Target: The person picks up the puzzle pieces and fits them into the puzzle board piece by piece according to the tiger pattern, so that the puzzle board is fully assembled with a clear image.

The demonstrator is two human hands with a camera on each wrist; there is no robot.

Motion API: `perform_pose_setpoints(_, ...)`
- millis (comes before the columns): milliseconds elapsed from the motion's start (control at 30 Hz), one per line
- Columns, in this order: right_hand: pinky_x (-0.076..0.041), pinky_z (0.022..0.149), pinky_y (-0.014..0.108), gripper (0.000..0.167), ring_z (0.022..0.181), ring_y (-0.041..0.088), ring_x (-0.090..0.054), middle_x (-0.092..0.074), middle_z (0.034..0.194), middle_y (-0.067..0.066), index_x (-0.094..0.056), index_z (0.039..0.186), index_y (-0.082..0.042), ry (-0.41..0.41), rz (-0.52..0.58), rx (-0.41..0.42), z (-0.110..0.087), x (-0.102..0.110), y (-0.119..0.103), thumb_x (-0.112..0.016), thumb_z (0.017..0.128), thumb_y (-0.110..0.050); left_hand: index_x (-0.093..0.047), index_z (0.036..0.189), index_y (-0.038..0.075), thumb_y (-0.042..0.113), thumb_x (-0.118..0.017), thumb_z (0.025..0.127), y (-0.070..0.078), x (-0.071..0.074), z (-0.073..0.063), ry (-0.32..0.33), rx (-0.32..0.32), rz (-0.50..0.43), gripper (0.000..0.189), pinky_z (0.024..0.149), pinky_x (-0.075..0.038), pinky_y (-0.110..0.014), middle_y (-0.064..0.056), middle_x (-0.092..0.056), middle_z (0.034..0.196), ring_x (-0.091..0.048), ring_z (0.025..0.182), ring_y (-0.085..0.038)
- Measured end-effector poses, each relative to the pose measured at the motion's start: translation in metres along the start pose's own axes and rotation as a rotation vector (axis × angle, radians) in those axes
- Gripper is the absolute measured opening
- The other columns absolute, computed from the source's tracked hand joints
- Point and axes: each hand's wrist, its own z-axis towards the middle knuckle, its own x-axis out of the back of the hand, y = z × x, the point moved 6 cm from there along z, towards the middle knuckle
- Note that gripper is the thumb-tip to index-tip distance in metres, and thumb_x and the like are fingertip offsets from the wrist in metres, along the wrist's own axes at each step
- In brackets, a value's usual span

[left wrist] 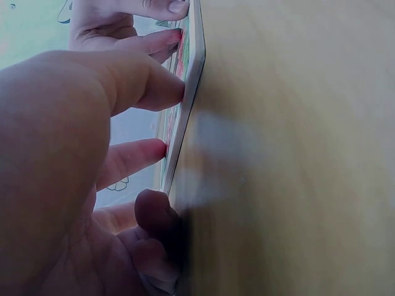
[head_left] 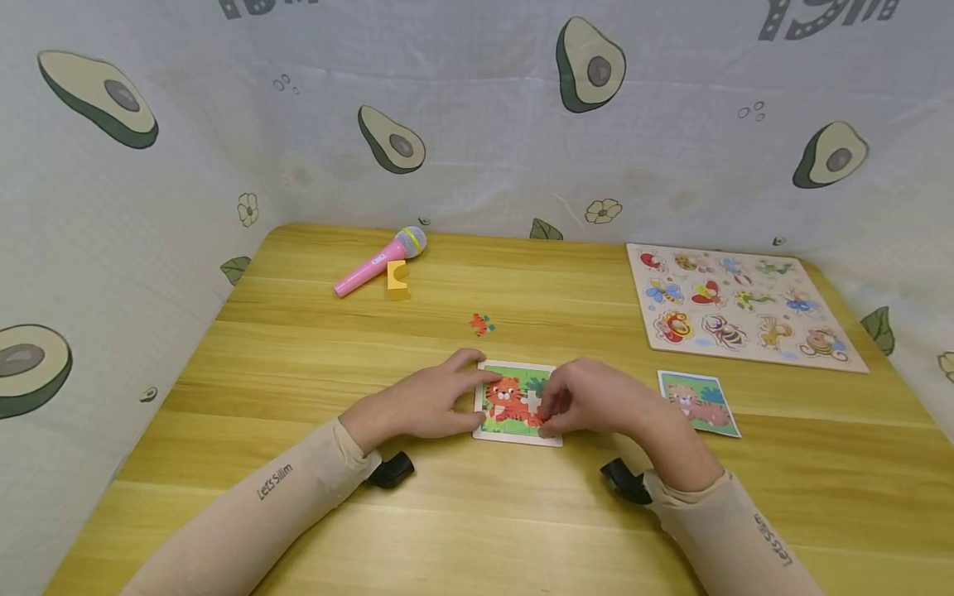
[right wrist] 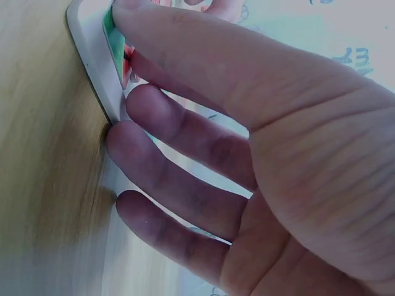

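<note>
A small tiger jigsaw puzzle (head_left: 514, 425) lies in a pale frame before me, with a bare piece-shaped gap (head_left: 532, 401) right of the tiger's face. My left hand (head_left: 428, 401) rests at its left side. The left wrist view shows the left thumb (left wrist: 163, 89) against the frame's edge and a finger (left wrist: 139, 157) touching the picture. From the right, my right hand (head_left: 599, 397) touches the puzzle, its thumb (right wrist: 179, 46) on the green part and the index fingertip apart from it. Beyond the frame lies a loose red-and-teal puzzle piece (head_left: 481, 324).
A picture card of the tiger (head_left: 701, 403) lies right of my right hand. Behind it is an insect puzzle board (head_left: 745, 306). A pink toy microphone (head_left: 376, 266) and a yellow block (head_left: 397, 281) are at the back left. A printed curtain (head_left: 477, 124) borders the table.
</note>
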Motion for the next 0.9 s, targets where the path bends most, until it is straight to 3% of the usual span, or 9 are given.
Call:
perform_pose_setpoints(367,-0.052,0.065,0.026,0.006,0.070,0.007,-0.058,-0.064,0.079,-0.012,-0.080,0.081,-0.021,-0.009,0.053,-0.004,0.000,0.000,0.003,-0.084,0.084,-0.021,-0.048,0.151,0.024,0.037,-0.063,0.096,-0.004,-0.003,0.002,-0.008,0.019,0.004,0.059,0.102,-0.044,-0.039,-0.005,-0.029,0.157,-0.055,0.120,-0.024)
perform_pose_setpoints(500,-0.052,0.065,0.026,0.006,0.071,0.006,-0.058,-0.064,0.080,-0.012,-0.080,0.081,-0.021,-0.018,0.068,0.029,0.000,0.001,0.003,-0.084,0.085,-0.022,-0.048,0.151,0.023,0.037,-0.064,0.096,-0.005,-0.003,0.001,-0.007,0.015,-0.001,0.059,0.104,-0.042,-0.039,-0.006,-0.028,0.158,-0.052,0.125,-0.024)
perform_pose_setpoints(733,-0.041,0.059,0.027,0.022,0.065,0.011,-0.049,-0.052,0.068,-0.008,-0.063,0.078,-0.020,0.065,0.085,0.013,0.001,0.006,0.007,-0.082,0.087,-0.024,-0.048,0.150,0.022,0.041,-0.070,0.092,-0.004,-0.001,0.001,-0.018,0.005,-0.026,0.065,0.106,-0.040,-0.039,-0.008,-0.028,0.158,-0.049,0.128,-0.024)
perform_pose_setpoints(900,-0.042,0.061,0.028,0.021,0.069,0.014,-0.050,-0.053,0.072,-0.004,-0.065,0.083,-0.019,0.078,0.052,-0.025,0.001,0.008,0.011,-0.085,0.084,-0.026,-0.051,0.149,0.020,0.041,-0.074,0.090,-0.004,0.000,0.001,-0.011,-0.008,-0.050,0.066,0.107,-0.039,-0.040,-0.010,-0.029,0.156,-0.048,0.130,-0.026)
